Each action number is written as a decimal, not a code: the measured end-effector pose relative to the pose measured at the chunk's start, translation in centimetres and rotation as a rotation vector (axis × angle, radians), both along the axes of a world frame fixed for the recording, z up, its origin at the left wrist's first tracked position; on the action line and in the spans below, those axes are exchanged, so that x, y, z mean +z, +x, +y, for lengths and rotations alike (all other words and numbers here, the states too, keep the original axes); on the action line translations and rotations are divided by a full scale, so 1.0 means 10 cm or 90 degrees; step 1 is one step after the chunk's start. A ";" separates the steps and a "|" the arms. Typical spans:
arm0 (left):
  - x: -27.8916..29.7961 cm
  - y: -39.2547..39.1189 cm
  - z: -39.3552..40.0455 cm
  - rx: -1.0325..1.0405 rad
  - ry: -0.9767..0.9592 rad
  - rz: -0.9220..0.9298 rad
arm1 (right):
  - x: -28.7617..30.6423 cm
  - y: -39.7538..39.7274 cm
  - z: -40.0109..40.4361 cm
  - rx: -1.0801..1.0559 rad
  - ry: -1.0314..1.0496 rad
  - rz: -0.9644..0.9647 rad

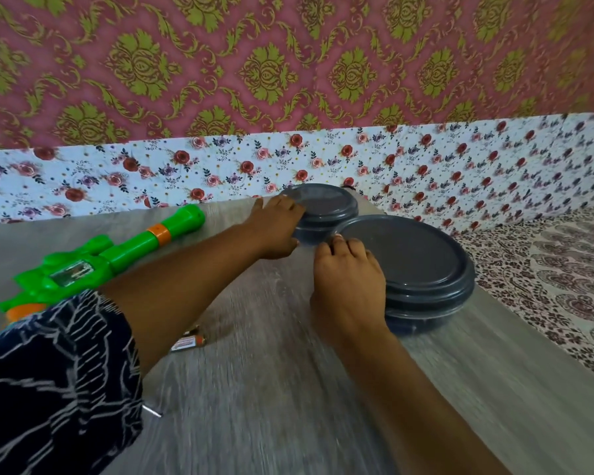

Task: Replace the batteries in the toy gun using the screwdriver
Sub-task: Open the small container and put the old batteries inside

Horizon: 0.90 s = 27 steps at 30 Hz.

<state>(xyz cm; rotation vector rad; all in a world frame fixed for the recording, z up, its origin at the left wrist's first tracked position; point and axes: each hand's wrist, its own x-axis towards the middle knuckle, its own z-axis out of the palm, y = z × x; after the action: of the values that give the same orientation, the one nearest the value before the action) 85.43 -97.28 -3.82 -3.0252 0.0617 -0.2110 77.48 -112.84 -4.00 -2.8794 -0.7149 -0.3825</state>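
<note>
The left hand (276, 231) grips the side of the small grey box (323, 210), with fingers on the lid edge and the thumb low on the wall. The right hand (348, 286) rests at the edge of the big grey box (415, 269), which sits touching the small box, on the side closer to the person. Its fingers curl at the lid's rim, but I cannot tell if they really hold it.

The toy gun (100, 255) lies well to the left of the small grey box on the grey table (271, 389). It is green with orange bits, and a little clear window shows on its side.

My guess is that the person wants to open or move a box, maybe to get at something inside. To do this well, hold the bottom still with one hand and lift the lid slowly with the other, so nothing spills out.

A battery (189, 342) lies on the table, nearer the person than the small box and half hidden under the left arm. A thin metal tip (153, 411) pokes out by the dark patterned sleeve (55, 378); it may be the screwdriver, but I cannot be sure. The left arm crosses over both, so pulling it back could knock them. Behind the small box stands a flowery wall (117, 173).
</note>
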 end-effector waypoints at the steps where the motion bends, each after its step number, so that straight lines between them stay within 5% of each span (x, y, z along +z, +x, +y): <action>1: 0.02 -0.09 0.02 0.000 0.009 0.007 | 0.00 -0.01 0.00 -0.001 0.000 0.002; 12: 0.16 -1.29 0.30 0.004 0.017 0.042 | 0.06 -0.09 -0.07 0.035 0.051 -0.031; 20: 0.03 -1.84 0.42 0.003 -0.135 -0.010 | -0.07 -0.25 0.07 0.156 0.214 -0.042; 27: 0.04 -1.81 0.68 0.068 -0.278 -0.080 | -0.09 -0.28 0.37 0.184 0.076 -0.012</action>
<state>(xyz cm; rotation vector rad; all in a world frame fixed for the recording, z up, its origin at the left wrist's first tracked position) 67.36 -90.51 -3.44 -3.4225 -0.1806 -0.4599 74.70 -109.16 -4.94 -2.6139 -1.0546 -0.3970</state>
